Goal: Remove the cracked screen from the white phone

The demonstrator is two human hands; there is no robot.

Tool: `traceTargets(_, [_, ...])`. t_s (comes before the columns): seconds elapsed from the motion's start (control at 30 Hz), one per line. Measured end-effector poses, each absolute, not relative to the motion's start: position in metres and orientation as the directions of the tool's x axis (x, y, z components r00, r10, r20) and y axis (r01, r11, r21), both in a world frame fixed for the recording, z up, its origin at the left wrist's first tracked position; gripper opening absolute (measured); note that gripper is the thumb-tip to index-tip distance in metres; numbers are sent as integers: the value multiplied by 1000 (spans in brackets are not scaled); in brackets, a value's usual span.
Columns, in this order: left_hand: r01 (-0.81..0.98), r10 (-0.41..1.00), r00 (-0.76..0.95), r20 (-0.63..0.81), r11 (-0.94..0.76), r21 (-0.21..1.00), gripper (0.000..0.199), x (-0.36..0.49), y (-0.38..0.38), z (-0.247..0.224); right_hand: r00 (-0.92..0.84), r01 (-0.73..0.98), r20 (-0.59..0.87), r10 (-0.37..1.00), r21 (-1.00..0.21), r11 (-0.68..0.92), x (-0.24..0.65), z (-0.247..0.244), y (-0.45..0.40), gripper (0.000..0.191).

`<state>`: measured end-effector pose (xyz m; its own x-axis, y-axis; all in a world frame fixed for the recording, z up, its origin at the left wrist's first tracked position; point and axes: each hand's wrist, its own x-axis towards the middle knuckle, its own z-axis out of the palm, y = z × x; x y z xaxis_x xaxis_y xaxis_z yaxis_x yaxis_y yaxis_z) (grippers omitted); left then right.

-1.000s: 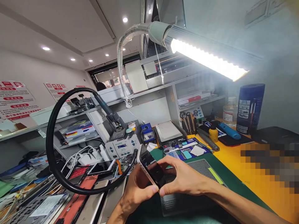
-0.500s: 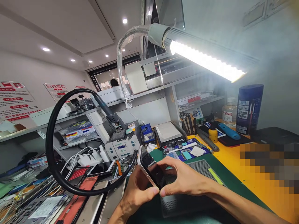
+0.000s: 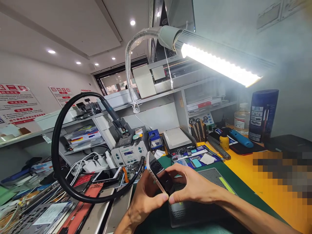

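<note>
A smartphone (image 3: 158, 174) with a pale metal edge is held up on a tilt, its dark, glossy face turned toward the right. My left hand (image 3: 147, 198) is closed round its lower left side, with the thumb along the near edge. From the right, my right hand (image 3: 187, 183) grips the near end, its thumb tip almost meeting the left one and its fingers curled behind. Below the hands lies a dark perforated plate (image 3: 179, 214) on the green mat (image 3: 246, 201). The phone's rear and several fingertips are hidden.
A hot-air station (image 3: 129, 156) stands behind, its black hose (image 3: 56, 156) looping at the left. Phones and panels (image 3: 97, 208) crowd the left side. A heating plate (image 3: 179, 139) sits at the back. A bright lamp (image 3: 219, 65) hangs overhead; a yellow bottle (image 3: 224, 141) stands right.
The view has shifted slightly, so the surroundings sit a little further right. Both hands keep their hold on the phone, with hardly any change in its tilt.
</note>
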<state>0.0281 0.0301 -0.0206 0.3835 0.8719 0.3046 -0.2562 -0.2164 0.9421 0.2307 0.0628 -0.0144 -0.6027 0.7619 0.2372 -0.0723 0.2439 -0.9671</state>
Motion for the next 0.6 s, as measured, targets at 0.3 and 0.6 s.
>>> traceTargets(0.3, [-242,861,432,268,-176,954,61,22,34,-25,-581,-17,162,798,-982,187,229,-20,64,56])
traceTargets(0.6, [-205,841,502,200,-109,973,70,25,32,-25,-532,-207,156,832,-977,50,225,-19,72,32])
